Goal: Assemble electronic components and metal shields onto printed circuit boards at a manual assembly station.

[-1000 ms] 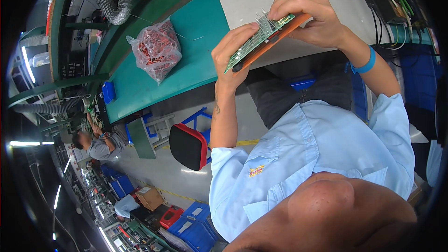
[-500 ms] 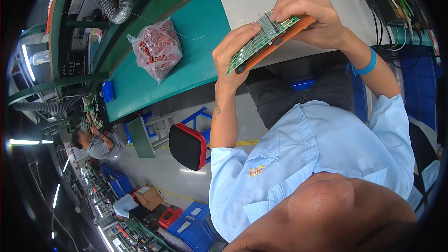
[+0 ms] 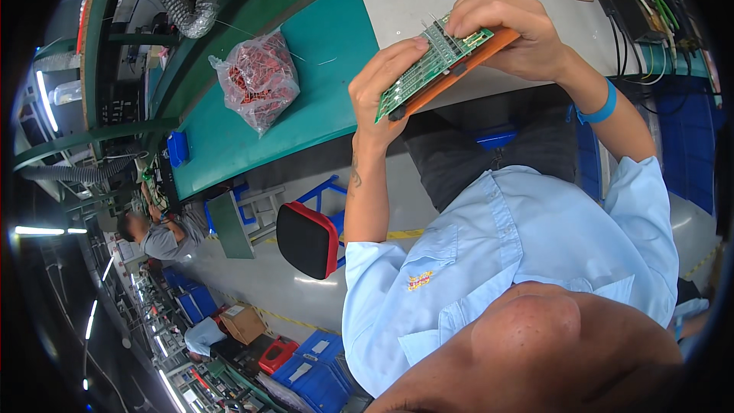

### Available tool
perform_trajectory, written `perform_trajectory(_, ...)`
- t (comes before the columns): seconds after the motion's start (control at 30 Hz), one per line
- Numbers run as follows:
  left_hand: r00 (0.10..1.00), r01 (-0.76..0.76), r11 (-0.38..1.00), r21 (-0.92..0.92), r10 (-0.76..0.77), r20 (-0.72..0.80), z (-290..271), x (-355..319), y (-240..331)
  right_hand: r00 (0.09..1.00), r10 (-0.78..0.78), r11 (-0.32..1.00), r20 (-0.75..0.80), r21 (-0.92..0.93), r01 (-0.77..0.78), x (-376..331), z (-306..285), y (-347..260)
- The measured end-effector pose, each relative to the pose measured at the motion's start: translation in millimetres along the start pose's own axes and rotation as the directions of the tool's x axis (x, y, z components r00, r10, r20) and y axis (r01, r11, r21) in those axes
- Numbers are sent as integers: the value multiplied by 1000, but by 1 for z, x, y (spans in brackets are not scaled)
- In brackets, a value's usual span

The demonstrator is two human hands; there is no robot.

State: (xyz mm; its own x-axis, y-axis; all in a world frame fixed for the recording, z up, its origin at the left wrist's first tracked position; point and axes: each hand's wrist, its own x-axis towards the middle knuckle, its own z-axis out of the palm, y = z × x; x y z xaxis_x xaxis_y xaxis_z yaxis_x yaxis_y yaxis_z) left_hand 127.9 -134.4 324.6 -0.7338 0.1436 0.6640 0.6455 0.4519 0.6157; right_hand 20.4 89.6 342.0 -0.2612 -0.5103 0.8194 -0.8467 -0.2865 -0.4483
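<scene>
A green circuit board [image 3: 419, 79] with pins standing up from it is held above the workbench, lying against an orange board [image 3: 459, 73]. Both are tilted, the right end higher in the picture. My left hand [image 3: 376, 92] grips the left end, thumb on the green face and fingers mostly hidden behind. At the other end my right hand [image 3: 516, 30] is closed round the pair, its fingertips beside the upright pins. Small dark pieces show between the two boards on the near side.
A plastic bag of red parts [image 3: 260, 80] lies on the green bench mat [image 3: 325, 84]. Pale sheeting [image 3: 397, 0] covers the bench to its right. Cables and black devices [image 3: 634, 0] crowd the far right. A black and red stool [image 3: 307, 241] stands left of me.
The boards have tipped slightly, so more of the near edge and orange side shows. Both hands keep their hold. At the lower right edge, a person behind me has shifted.
</scene>
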Motion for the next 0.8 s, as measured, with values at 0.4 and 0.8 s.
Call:
perform_trajectory(0.4, 1000, 5, 998, 67, -6, 10, -1, 5, 6, 999, 42, 998, -9, 41, -42, -2, -2, 1)
perform_trajectory(0.8, 999, -1, 994, 109, -4, 38, -4, 7, 13, 998, 56, 996, -16, 77, -55, -5, -2, 4)
